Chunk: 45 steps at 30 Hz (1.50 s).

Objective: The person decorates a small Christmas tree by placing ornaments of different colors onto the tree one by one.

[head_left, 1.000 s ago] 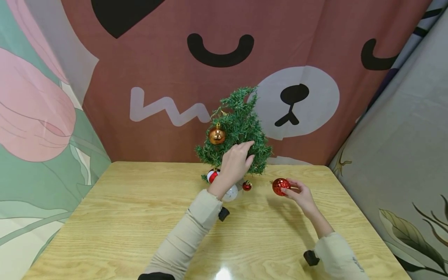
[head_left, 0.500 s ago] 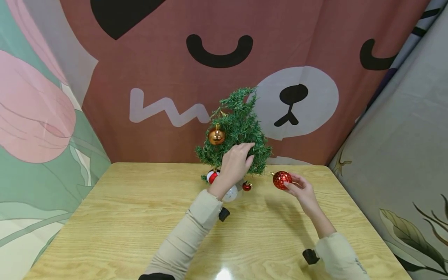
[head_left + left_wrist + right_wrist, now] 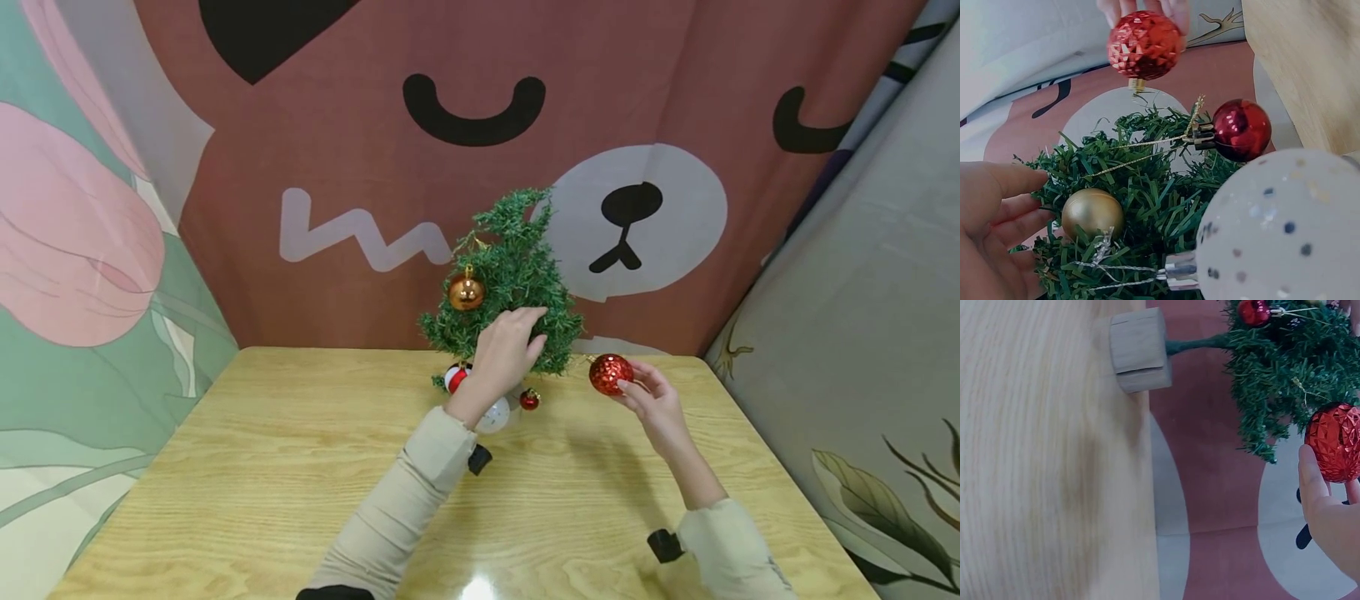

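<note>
A small artificial Christmas tree (image 3: 517,250) stands at the back of the table. My left hand (image 3: 504,354) reaches in front of it, with fingertips at the branches beside a matte gold bauble (image 3: 1092,214); some fingers are partly hidden by foliage. To the right of the tree, my right hand (image 3: 656,408) holds a faceted red bauble (image 3: 611,375) between thumb and fingers, above the table. Its gold cap and thin string (image 3: 1302,390) point toward the branches. A shiny gold bauble (image 3: 467,292), a small red bauble (image 3: 1242,130) and a speckled white bauble (image 3: 1285,231) hang from the tree.
The tree's round wooden base (image 3: 1140,350) stands on the wooden table (image 3: 300,467). A red and white bauble (image 3: 454,379) hangs low at the left. Behind the table's back edge is a printed cloth (image 3: 337,150); another cloth (image 3: 847,333) closes the right side.
My right hand has lifted the faceted red bauble higher and slightly to the right, turning its cap toward the tree. The left hand has stayed in place at the branches.
</note>
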Available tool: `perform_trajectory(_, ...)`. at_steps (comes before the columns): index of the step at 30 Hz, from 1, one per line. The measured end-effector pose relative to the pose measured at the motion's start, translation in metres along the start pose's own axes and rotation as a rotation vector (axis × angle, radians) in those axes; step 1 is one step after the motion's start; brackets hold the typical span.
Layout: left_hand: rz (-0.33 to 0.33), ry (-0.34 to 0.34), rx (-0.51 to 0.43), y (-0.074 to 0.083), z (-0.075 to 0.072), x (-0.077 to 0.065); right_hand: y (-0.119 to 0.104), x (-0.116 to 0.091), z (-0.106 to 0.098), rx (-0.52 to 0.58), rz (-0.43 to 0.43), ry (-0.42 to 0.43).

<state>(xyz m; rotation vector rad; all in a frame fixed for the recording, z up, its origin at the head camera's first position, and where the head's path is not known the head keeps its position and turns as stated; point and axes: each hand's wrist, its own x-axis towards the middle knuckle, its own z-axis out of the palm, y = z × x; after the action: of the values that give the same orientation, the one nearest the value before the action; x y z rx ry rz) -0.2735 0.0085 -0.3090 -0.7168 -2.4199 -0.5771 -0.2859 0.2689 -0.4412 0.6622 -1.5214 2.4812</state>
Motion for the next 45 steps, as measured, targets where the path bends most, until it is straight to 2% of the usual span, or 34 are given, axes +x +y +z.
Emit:
perform_trajectory(1, 0.001, -0.002, 0.001, 0.000, 0.000, 0.000, -0.013, -0.003, 0.017, -0.043, -0.011, 0.016)
perform_trajectory(4, 0.003, -0.007, 0.001, 0.000, 0.001, 0.000, -0.025, -0.005, 0.034, -0.029, -0.037, 0.029)
perform_trajectory(5, 0.002, -0.008, 0.001, 0.000, 0.001, 0.000, -0.032, -0.007, 0.044, -0.061, -0.033, 0.052)
perform_trajectory(9, -0.003, -0.012, -0.007, 0.000, 0.001, 0.000, -0.043, -0.007, 0.059, -0.043, -0.032, 0.070)
perform_trajectory(24, -0.002, -0.023, -0.007, -0.001, -0.001, 0.001, -0.050, 0.003, 0.076, -0.068, -0.080, 0.070)
perform_trajectory(37, -0.022, -0.051, -0.035, 0.000, -0.002, 0.002, -0.059, 0.009, 0.089, -0.036, -0.152, 0.005)
perform_trajectory(45, -0.040, -0.047, -0.038, 0.001, -0.002, 0.002, -0.063, 0.011, 0.095, -0.033, -0.166, 0.002)
